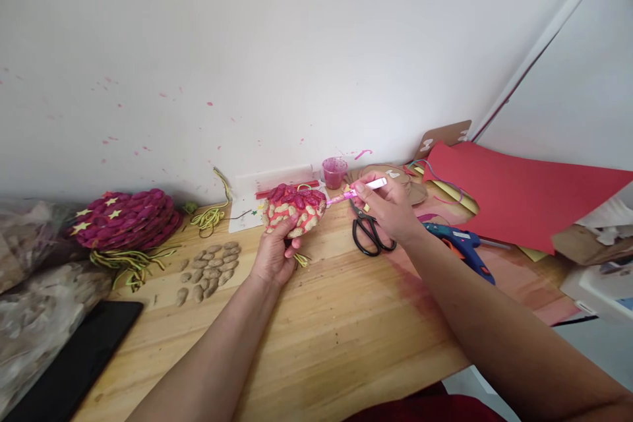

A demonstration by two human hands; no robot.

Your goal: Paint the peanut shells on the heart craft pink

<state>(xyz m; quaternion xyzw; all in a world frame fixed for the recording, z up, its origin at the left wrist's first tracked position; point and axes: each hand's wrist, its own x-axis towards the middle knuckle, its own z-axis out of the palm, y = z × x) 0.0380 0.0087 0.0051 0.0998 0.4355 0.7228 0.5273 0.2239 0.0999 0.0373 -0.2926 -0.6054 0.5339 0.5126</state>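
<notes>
My left hand grips a red card craft piece covered with peanuts, holding it up above the table. Its upper peanuts are painted magenta, while the lower ones keep their natural tan. Between the thumb and fingers of my right hand is a paintbrush with a white handle end. The brush's pink tip meets the right edge of the craft piece. A clear cup of pink paint stands behind, near the wall. Black-handled scissors lie below my right hand.
Loose peanuts lie left of my left arm. Farther left are stacked magenta peanut pieces with stars, plastic bags and a black tablet-like slab. A blue glue gun and red card lie at right.
</notes>
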